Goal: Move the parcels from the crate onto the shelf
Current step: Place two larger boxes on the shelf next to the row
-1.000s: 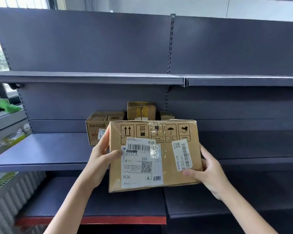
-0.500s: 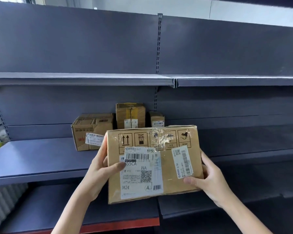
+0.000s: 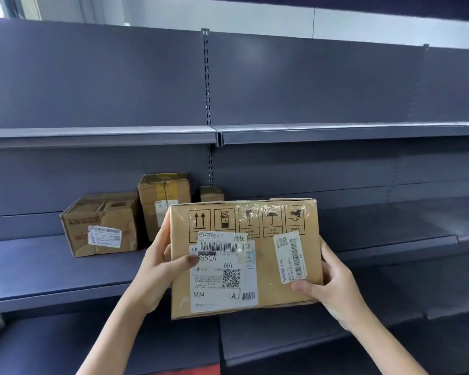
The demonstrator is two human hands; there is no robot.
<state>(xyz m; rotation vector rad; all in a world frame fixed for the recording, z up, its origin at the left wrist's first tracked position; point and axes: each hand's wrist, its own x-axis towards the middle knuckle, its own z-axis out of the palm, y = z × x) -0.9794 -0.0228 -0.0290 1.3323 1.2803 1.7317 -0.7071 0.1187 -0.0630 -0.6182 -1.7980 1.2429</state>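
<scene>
I have one parcel (image 3: 245, 258) clamped between both hands and held in the air in front of the shelf (image 3: 52, 269), not resting on anything yet. My left hand (image 3: 161, 269) closes its grip on the parcel's left edge, thumb laid across the white shipping label (image 3: 222, 272), fingers hidden behind the box. My right hand (image 3: 328, 285) grips the lower right corner, thumb pressed just under the narrow barcode sticker (image 3: 290, 257). The parcel's printed face is turned toward me, handling symbols along its top.

Three parcels already stand on the shelf, toward the rear and left of the upright post: a dented wide box (image 3: 102, 224) nearest the left, a taller taped box (image 3: 160, 201) touching it on the right, and a small box (image 3: 211, 194) at the back, partly hidden behind the one I carry. So I judge the job is under way, with at least three placed and this one on its way.

The crate is out of view, so I cannot tell how many parcels are left in it. The shelf board to the right of the standing boxes is bare, and its front edge sits just behind my load; that looks the natural spot for setting this one down.
</scene>
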